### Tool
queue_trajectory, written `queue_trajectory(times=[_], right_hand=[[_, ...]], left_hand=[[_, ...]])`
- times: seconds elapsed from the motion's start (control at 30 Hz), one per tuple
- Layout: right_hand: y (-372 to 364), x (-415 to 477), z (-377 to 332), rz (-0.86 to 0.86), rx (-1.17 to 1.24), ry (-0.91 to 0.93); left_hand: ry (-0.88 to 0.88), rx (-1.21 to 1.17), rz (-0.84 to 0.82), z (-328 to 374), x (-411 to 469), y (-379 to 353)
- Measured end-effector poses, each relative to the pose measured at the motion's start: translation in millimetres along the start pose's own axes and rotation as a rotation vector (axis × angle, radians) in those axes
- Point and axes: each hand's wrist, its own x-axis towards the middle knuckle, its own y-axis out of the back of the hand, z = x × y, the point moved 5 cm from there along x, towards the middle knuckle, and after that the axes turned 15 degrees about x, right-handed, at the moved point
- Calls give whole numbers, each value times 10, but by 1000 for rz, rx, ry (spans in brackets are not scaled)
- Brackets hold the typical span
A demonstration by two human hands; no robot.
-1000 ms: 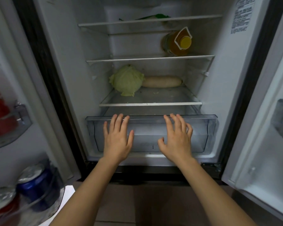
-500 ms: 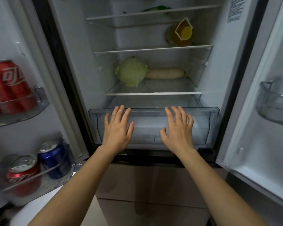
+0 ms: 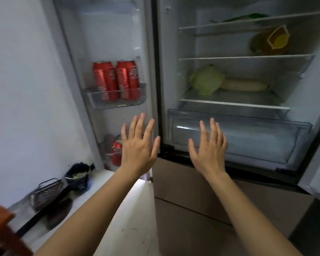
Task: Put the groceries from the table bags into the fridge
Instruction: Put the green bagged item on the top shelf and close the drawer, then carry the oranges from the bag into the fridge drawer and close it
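Observation:
The fridge stands open in front of me. A green cabbage (image 3: 206, 81) and a pale long radish (image 3: 244, 85) lie on the lowest glass shelf. An amber bottle with a yellow cap (image 3: 271, 42) lies on the shelf above. The clear crisper drawer (image 3: 257, 133) sits pushed in under them. My left hand (image 3: 139, 145) is raised with fingers spread, in front of the left door's edge and holding nothing. My right hand (image 3: 209, 146) is spread too, in front of the drawer's left part and empty. Two red cans (image 3: 116, 80) stand in the left door bin.
Another red can (image 3: 116, 150) stands in the lower door bin. On the floor at left are a dark bag (image 3: 78, 177), a wire basket (image 3: 46, 194) and an orange-brown piece of furniture (image 3: 0, 220). The brown lower drawer front (image 3: 192, 191) is closed. The right door's edge shows at far right.
Both hands have come off the crisper drawer front and drawn back. The view has swung left, so the left door and the floor beside the fridge now show.

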Motion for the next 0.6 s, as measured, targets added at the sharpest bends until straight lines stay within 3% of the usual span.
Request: queue_trajectory(times=[0.1, 0.2, 0.4, 0.6], right_hand=[[-314, -253, -789, -31, 114, 89], [-724, -752, -1661, -88, 214, 163], [-1616, -2018, -3488, -393, 390, 234], [-2253, -2830, -5029, -615, 496, 384]], left_hand=[[83, 77, 9, -781, -562, 354], [218, 169, -83, -1740, -1417, 652], [500, 393, -333, -3533, -3209, 1454], [714, 529, -444, -4708, -4287, 2114]])
